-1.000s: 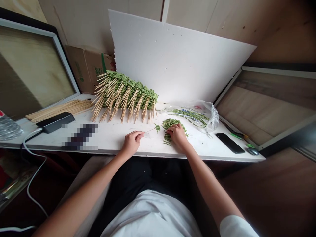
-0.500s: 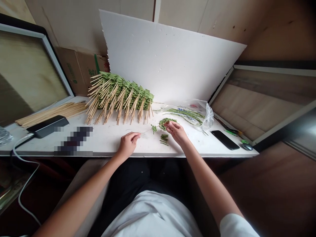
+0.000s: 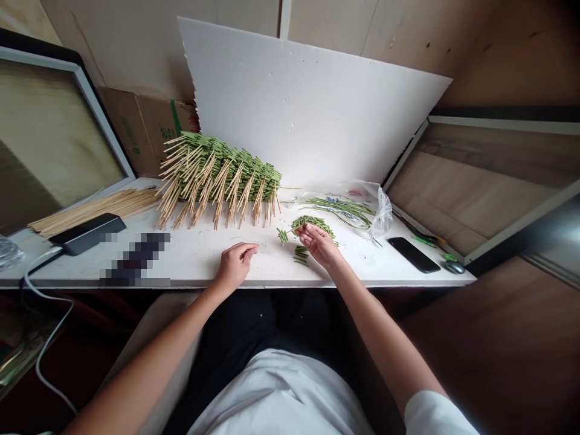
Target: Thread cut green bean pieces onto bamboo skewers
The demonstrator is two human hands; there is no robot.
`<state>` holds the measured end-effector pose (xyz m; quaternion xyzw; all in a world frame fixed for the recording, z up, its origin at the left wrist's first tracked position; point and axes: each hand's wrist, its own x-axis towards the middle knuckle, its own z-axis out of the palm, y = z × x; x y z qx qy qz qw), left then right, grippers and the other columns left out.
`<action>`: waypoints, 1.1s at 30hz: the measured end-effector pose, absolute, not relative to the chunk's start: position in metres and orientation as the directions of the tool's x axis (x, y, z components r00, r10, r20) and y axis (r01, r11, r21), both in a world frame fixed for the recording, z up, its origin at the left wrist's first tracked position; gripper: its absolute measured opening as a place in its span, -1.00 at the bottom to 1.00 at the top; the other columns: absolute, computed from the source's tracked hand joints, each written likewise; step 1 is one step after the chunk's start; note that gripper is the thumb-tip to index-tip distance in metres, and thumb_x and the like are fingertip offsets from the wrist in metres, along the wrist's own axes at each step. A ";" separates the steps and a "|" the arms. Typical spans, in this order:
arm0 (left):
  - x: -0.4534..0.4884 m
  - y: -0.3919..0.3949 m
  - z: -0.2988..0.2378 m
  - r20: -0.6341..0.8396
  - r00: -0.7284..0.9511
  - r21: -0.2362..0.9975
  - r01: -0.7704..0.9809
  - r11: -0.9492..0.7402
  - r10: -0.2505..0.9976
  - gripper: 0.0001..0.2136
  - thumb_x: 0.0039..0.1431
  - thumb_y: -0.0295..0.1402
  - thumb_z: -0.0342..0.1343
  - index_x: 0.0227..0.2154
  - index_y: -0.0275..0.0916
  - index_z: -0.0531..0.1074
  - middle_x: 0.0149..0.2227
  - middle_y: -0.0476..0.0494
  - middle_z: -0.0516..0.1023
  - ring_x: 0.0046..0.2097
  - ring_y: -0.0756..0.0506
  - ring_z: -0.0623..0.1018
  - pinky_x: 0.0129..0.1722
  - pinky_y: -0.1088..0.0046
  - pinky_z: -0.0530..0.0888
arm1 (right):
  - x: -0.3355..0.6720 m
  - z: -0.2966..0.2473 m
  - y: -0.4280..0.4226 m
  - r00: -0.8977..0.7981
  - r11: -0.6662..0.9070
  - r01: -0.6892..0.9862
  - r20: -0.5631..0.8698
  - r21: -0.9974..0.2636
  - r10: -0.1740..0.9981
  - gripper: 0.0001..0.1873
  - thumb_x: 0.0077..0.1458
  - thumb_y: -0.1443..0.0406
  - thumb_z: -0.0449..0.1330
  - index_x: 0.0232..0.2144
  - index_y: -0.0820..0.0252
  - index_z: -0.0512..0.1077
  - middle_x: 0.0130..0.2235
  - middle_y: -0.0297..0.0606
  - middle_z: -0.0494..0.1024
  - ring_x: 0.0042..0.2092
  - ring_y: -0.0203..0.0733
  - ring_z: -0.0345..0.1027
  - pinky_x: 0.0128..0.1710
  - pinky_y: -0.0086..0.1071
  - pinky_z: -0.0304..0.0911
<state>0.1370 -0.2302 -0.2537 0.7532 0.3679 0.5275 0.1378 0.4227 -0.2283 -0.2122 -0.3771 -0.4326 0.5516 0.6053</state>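
Note:
My left hand pinches the near end of a thin bamboo skewer that carries a few short green bean pieces near its tip. My right hand is closed in a pinch on a green bean piece just right of the skewer tip. Under and behind it lies a small heap of cut green bean pieces, with a few more nearer the table edge. Both hands hover just above the white table.
A big stack of finished bean skewers lies at the back left, bare skewers further left. A plastic bag of long beans sits at right, then a phone and a small mouse. A white foam board leans behind.
My right hand lifted off the bean heap, picked a piece and brought it toward the skewer tip. The left hand has held the skewer nearly still.

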 end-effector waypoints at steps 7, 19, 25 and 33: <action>0.137 -0.230 -0.254 0.685 0.175 0.606 0.402 -0.687 0.707 -0.83 0.37 -0.42 0.13 -0.19 -0.23 0.65 -0.25 -0.19 0.71 -0.24 -0.14 0.67 -0.22 0.38 0.57 | 0.419 -0.210 -0.232 0.043 0.097 -0.311 0.088 -0.945 0.995 -0.56 -0.02 -0.07 0.48 -0.22 0.05 0.61 -0.04 -0.16 0.70 0.15 0.05 0.53 -0.09 -0.28 0.50; 0.137 -0.229 -0.256 0.691 0.183 0.596 0.403 -0.694 0.699 -0.83 0.36 -0.44 0.13 -0.19 -0.22 0.65 -0.22 -0.19 0.72 -0.22 -0.14 0.68 -0.19 0.37 0.57 | 0.417 -0.211 -0.230 0.100 0.124 -0.310 0.098 -0.943 0.990 -0.61 -0.04 -0.04 0.49 -0.27 0.06 0.63 -0.11 -0.19 0.72 0.03 -0.03 0.59 -0.14 -0.33 0.45; 0.137 -0.230 -0.255 0.689 0.181 0.594 0.414 -0.690 0.702 -0.83 0.35 -0.44 0.13 -0.20 -0.23 0.65 -0.25 -0.19 0.72 -0.24 -0.15 0.68 -0.21 0.37 0.57 | 0.416 -0.211 -0.230 0.124 0.129 -0.287 0.097 -0.949 0.988 -0.62 -0.04 -0.03 0.49 -0.28 0.07 0.64 -0.13 -0.18 0.72 0.01 -0.03 0.59 -0.17 -0.33 0.44; 0.138 -0.229 -0.256 0.702 0.175 0.581 0.421 -0.697 0.691 -0.82 0.34 -0.46 0.13 -0.22 -0.23 0.66 -0.24 -0.19 0.72 -0.23 -0.14 0.68 -0.20 0.37 0.58 | 0.413 -0.215 -0.229 0.182 0.192 -0.259 0.147 -0.947 0.972 -0.65 -0.05 0.00 0.50 -0.31 0.07 0.67 -0.22 -0.20 0.72 -0.05 -0.03 0.59 -0.19 -0.30 0.42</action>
